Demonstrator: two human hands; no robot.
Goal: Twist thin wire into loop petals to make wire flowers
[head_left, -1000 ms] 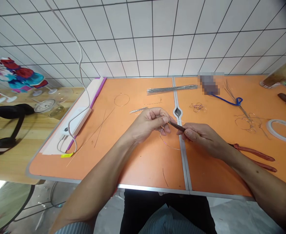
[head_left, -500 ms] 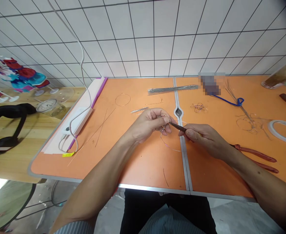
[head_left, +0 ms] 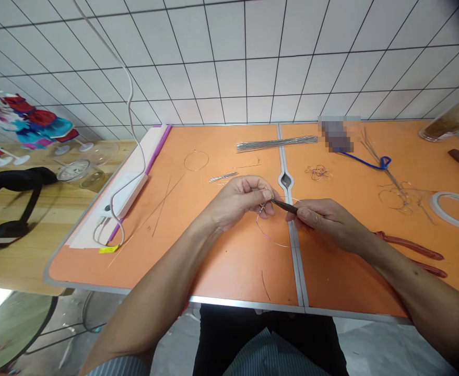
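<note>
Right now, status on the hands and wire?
Left hand pinching thin wire loop; right hand holding dark slim tool at it; red-handled pliers lie off right.

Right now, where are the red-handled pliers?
In the head view, the red-handled pliers lie on the right side of the orange table, just past the person's right hand and below the white tape roll.
</note>
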